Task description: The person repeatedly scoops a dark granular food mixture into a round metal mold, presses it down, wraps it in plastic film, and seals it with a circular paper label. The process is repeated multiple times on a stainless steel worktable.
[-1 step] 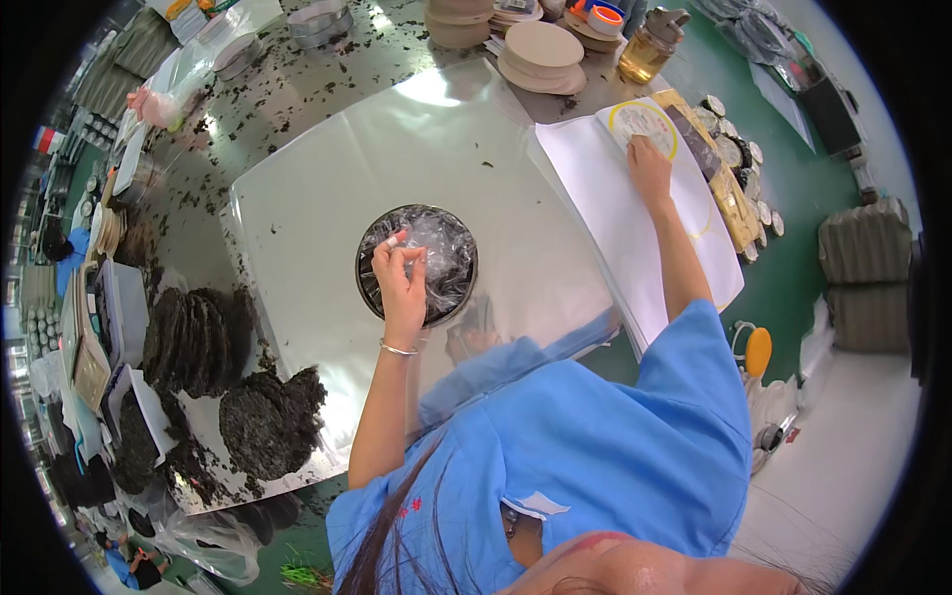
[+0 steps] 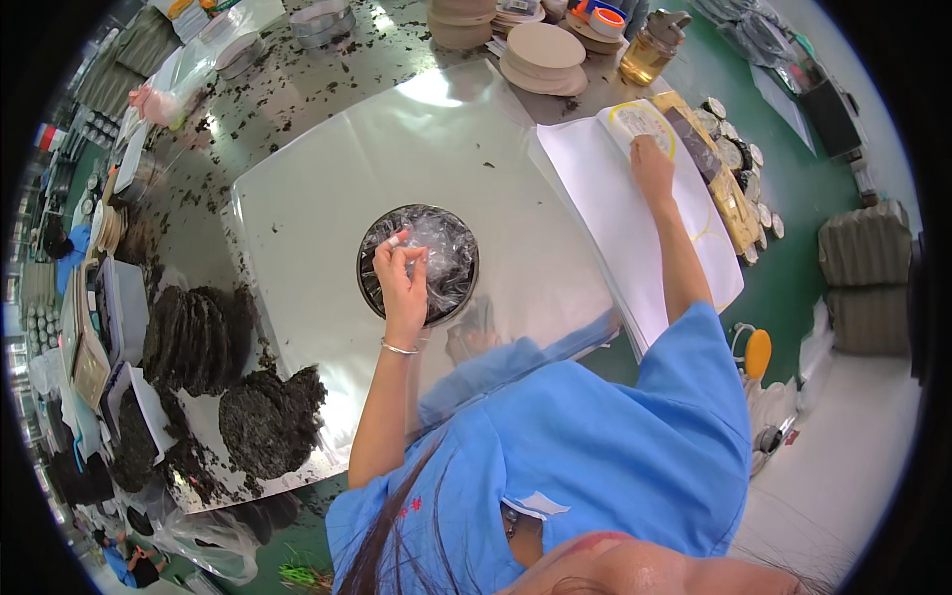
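On the counter (image 2: 387, 61), a round ring (image 2: 441, 319) opens upward; over its clear film (image 2: 448, 243) the left hand (image 2: 404, 290) curls its fingers, pinching or not I can't tell. The right hand (image 2: 652, 169) bunches its fingers on white paper (image 2: 620, 223), long axis slanting away leftward.

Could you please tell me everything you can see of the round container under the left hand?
The round container has a thin, dark rim that looks like metal. It lies on the shiny sheet near the picture's middle. Crumpled clear plastic fills its opening, with dark patches showing through. The left hand is over it, hiding part of the rim; whether it touches the plastic is hard to tell.
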A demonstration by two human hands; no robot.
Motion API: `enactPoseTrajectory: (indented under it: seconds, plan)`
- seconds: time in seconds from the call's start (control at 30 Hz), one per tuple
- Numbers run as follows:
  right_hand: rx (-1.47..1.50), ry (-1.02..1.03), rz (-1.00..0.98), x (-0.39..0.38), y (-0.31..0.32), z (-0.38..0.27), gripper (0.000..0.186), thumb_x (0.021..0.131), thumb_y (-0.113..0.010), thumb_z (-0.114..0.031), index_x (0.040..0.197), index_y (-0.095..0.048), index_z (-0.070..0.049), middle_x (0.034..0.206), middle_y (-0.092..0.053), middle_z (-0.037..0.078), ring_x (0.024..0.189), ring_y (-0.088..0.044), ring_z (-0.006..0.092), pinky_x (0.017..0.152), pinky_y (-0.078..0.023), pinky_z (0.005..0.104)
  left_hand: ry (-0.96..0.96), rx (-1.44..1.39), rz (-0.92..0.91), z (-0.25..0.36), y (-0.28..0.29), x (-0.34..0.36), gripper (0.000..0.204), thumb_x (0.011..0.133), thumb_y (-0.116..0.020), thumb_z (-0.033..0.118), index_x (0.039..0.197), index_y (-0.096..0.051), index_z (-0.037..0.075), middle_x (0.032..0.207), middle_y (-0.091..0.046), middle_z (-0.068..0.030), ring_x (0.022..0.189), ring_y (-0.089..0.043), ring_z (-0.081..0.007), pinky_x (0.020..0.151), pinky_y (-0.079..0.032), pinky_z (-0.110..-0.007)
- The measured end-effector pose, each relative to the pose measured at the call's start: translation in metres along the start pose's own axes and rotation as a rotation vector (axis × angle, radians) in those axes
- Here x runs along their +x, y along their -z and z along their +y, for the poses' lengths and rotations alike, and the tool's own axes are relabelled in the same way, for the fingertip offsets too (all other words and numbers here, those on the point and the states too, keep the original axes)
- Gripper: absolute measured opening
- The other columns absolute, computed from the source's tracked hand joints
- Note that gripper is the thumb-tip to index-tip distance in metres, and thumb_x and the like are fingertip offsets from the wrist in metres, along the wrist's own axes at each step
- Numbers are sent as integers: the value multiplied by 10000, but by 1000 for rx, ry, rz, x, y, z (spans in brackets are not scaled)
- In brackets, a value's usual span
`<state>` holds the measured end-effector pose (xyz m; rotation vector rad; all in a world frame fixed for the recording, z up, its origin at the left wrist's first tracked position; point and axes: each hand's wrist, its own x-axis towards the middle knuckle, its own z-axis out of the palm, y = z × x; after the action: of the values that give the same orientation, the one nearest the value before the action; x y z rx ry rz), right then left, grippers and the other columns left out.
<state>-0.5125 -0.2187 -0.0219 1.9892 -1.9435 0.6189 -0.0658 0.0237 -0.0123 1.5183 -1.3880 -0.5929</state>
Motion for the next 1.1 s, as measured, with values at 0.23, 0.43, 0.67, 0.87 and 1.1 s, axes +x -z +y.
enactPoseTrajectory:
  seconds: [0.23,0.43,0.67,0.87,1.1]
  plan:
    - [603,46,655,-65,190,-126,369,1054,-435,-89,1317,-594,115,1305,-652,273,1158,-666,319,991,-522,398,-25,-134,169,3,-2,-5,282,919,-692,56,1171,-570,24,1282,-587,-132,1311,-445,-345,1112,-360,-456]
    - [960,539,-125,-154,144,-289,393,845,-592,12,1196,-759,-47,1394,-636,205,1308,-604,360,1122,-466,462,84,17,186,7,-1,-7,429,872,-734,70,1236,-527,-19,1208,-539,-156,1225,-473,-365,1094,-357,-457]
    - [1368,265,-696,-134,148,-313,462,959,-491,-64,1401,-596,19,1491,-561,199,1405,-514,360,1187,-383,452,233,-566,216,-27,-12,-15,704,899,-779,214,1423,-353,18,1369,-485,-132,1278,-515,-244,1077,-460,-386]
    - [1155,512,-697,-136,70,-335,621,1081,-306,-294,1646,-226,-48,1735,-121,149,1604,-82,322,1288,-84,437,106,-390,47,-2,28,-7,443,1013,-614,218,1357,-449,-7,1405,-512,-166,1297,-519,-281,1113,-426,-393]
    - [268,799,-333,-176,76,-378,649,1043,-425,-387,1614,-327,-95,1706,-214,130,1581,-156,356,1273,-96,528,217,-100,325,-21,27,-22,512,1085,-484,256,1507,-415,-27,1459,-519,-205,1363,-494,-360,1130,-402,-431]
